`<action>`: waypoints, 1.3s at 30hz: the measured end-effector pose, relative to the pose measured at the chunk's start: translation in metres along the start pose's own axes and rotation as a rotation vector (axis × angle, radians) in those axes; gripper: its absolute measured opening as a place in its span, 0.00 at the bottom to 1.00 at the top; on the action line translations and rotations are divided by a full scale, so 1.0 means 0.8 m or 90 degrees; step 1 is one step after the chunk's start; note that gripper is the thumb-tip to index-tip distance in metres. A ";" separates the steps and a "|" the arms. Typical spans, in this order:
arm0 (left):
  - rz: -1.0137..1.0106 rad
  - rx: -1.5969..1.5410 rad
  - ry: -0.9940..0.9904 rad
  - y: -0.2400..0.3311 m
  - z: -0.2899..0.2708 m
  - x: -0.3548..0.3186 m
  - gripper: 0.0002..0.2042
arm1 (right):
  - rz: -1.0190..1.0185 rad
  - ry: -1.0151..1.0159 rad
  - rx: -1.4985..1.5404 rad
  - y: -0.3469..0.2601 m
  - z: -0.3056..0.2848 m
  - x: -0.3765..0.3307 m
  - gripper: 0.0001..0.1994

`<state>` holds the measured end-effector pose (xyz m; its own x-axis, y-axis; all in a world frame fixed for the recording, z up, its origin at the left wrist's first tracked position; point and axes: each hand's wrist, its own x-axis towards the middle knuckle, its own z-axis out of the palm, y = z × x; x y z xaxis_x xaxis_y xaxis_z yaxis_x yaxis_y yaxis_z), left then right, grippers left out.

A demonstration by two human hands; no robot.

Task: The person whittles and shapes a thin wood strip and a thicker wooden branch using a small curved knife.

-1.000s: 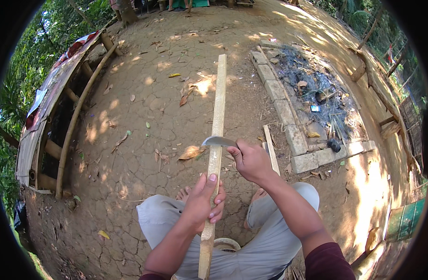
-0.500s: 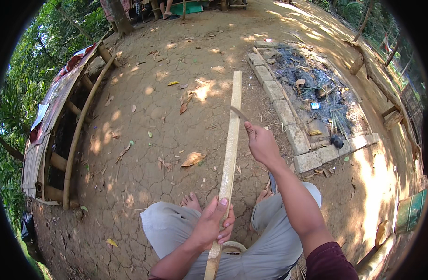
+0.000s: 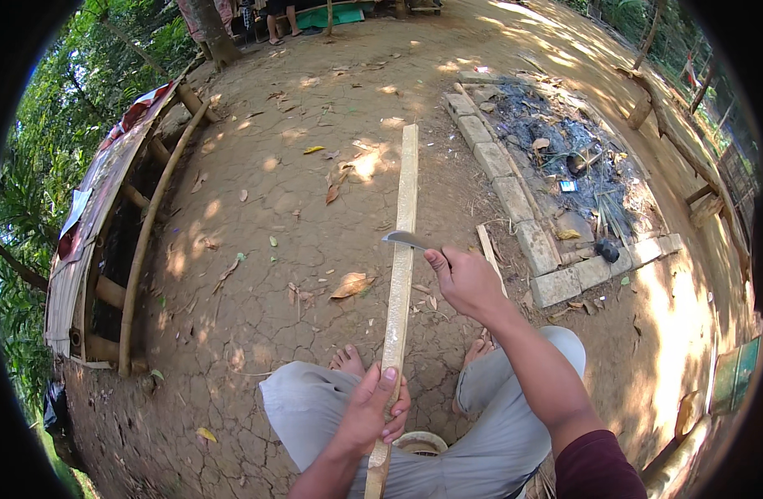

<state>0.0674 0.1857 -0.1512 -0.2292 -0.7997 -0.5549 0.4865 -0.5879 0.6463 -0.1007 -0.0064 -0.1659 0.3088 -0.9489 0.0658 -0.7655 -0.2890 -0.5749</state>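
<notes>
A long pale wooden strip points away from me, its near end passing between my thighs. My left hand is closed around its lower part, thumb on top. In my right hand is a small knife with a curved blade; the fist hides its handle. The blade lies crosswise over the strip about midway along, its tip sticking out past the left edge. Whether it bites into the wood I cannot tell. White, rough patches mark the strip's upper face below the blade.
Cracked earth with scattered dry leaves surrounds my bare feet. At the right, concrete blocks border a patch of ash and charred rubbish. A low bamboo structure stands at the left. Far back, a person's legs show.
My right hand has drawn the knife nearer to me along the strip, and more of the blade shows. The strip's far end has shifted slightly left. My left hand keeps its grip.
</notes>
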 end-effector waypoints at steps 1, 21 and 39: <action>0.000 -0.001 -0.002 -0.001 0.001 0.000 0.14 | 0.001 0.017 -0.006 0.004 -0.004 0.005 0.32; -0.045 0.050 -0.042 -0.038 0.000 -0.017 0.17 | 0.131 0.097 -0.035 0.043 -0.036 0.053 0.35; -0.046 -0.033 0.120 -0.047 -0.027 -0.078 0.12 | 0.144 0.089 -0.002 0.096 -0.028 0.137 0.37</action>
<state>0.0820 0.2605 -0.1520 -0.1056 -0.7157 -0.6904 0.5183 -0.6321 0.5760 -0.1383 -0.1357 -0.1849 0.0485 -0.9977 0.0476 -0.8083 -0.0672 -0.5849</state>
